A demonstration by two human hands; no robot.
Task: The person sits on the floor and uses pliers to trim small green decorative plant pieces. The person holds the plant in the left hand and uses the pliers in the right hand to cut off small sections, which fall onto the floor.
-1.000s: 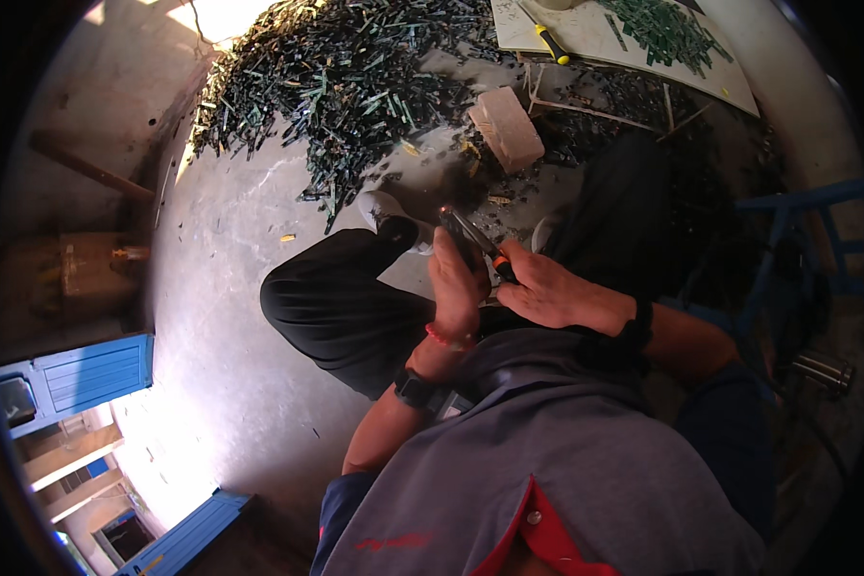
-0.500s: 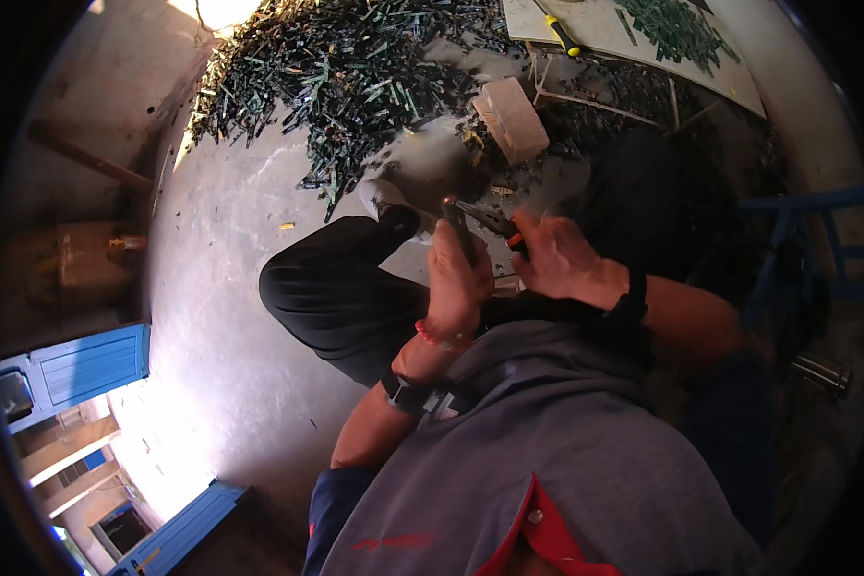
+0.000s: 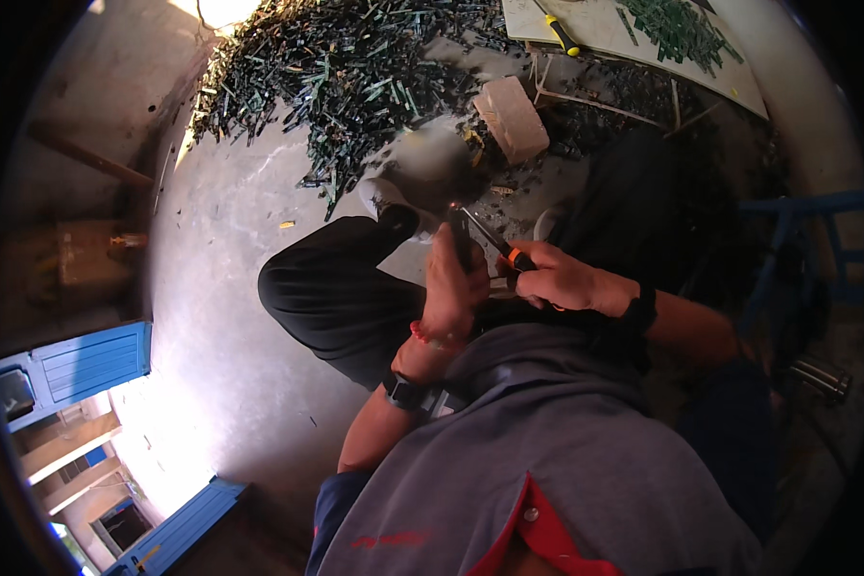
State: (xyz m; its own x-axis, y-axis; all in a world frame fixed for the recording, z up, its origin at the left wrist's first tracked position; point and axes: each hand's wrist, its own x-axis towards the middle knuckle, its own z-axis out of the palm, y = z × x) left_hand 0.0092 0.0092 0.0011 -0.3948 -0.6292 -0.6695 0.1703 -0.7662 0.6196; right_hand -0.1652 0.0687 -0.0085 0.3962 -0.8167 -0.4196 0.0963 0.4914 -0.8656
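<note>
My left hand is closed around a dark, narrow, flat piece, whose upper end sticks out past the fingers. In my right hand is a pair of pliers with orange and black handles, turned nearly edge-on. Their slim metal tip reaches up and left to the top end of the dark piece, where a small reddish glint shows. Whether the jaws grip the piece is too small to tell. Both hands are close together above my lap, between my bent legs.
A large heap of dark green and black strips lies on the floor ahead. Right of it is a pale brick-like block. On a light board at the far right rest green strips and a yellow-black screwdriver.
My right hand has rolled and dropped slightly, turning the pliers from a side view to edge-on. Their tip stays by the dark piece. My left hand has barely shifted.
</note>
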